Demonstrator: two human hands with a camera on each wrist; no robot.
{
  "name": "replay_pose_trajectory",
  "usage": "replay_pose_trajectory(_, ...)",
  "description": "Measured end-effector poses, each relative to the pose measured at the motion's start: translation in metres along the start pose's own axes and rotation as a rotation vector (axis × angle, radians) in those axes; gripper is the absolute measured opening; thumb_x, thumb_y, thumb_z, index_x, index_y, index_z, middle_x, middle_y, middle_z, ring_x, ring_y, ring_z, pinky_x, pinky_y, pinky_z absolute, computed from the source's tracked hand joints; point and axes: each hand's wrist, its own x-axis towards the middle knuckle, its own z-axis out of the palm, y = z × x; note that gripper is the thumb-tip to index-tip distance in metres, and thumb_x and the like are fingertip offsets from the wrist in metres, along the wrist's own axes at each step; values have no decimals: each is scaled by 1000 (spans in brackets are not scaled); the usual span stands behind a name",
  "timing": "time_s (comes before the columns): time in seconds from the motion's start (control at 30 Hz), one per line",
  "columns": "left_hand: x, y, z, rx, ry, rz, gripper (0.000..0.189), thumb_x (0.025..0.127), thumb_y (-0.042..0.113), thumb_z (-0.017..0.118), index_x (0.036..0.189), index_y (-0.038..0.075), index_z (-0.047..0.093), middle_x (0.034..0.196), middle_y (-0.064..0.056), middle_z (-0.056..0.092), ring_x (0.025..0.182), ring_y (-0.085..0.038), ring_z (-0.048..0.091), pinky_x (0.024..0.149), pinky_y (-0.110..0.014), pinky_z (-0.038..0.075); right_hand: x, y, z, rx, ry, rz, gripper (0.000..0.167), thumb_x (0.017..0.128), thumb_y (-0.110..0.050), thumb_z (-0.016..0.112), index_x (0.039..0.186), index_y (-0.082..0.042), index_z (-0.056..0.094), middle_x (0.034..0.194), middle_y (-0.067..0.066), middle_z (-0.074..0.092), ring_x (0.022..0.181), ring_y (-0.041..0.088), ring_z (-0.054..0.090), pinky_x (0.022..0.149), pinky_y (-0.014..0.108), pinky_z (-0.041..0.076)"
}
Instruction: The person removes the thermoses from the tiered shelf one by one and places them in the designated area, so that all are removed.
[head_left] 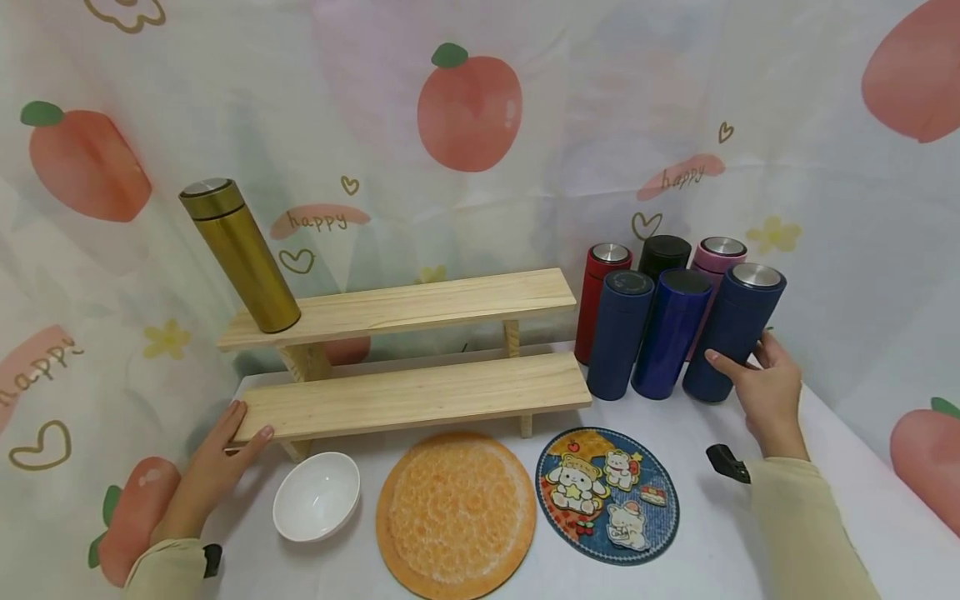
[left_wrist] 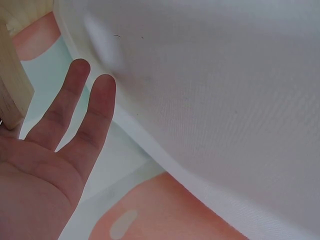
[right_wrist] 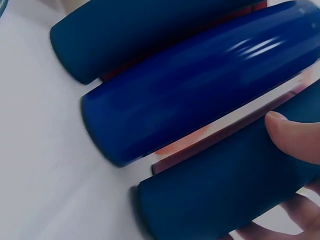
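Note:
My right hand (head_left: pixel 768 396) grips a navy thermos bottle (head_left: pixel 735 333) with a silver lid, thumb on its near side and fingers round the right. In the right wrist view, the held navy bottle (right_wrist: pixel 225 180) is beside a glossy blue bottle (right_wrist: pixel 200 85); I cannot tell whether its base touches the table. My left hand (head_left: pixel 213 467) is at the left end of the lower shelf of a wooden two-tier stand (head_left: pixel 412 396), thumb and a fingertip against the board. Two of its fingers (left_wrist: pixel 97 115) extend straight in the left wrist view. A gold thermos bottle (head_left: pixel 243 258) stands on the upper shelf's left end.
Beside the held bottle stand a blue bottle (head_left: pixel 672 333), another navy bottle (head_left: pixel 620 333), and red (head_left: pixel 592 308), black (head_left: pixel 664 254) and pink (head_left: pixel 716 258) ones behind. In front lie a white bowl (head_left: pixel 317 497), a round orange mat (head_left: pixel 456 517) and a cartoon mat (head_left: pixel 607 496).

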Motion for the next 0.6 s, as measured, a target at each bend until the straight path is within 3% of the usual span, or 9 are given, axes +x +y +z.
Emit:
replay_pose_trajectory(0.17,0,1,1,1,-6,-20,98,109,53,58,168,-3,3,173,-32,-1,156,-60,4,120,-76,13,4,10,2,-18,2,-4,91,103,-32,74,173,-24,17,177,9,19,159,39,26,124,55,30)
replay_pose_trajectory(0.6,1,-1,1,8,7,-16,97,109,53,57,168,-3,4,173,-32,0,156,-60,4,120,-77,14,7,16,11,15,-12,-4,90,108,-30,68,174,-23,7,178,7,9,162,37,15,125,53,24)
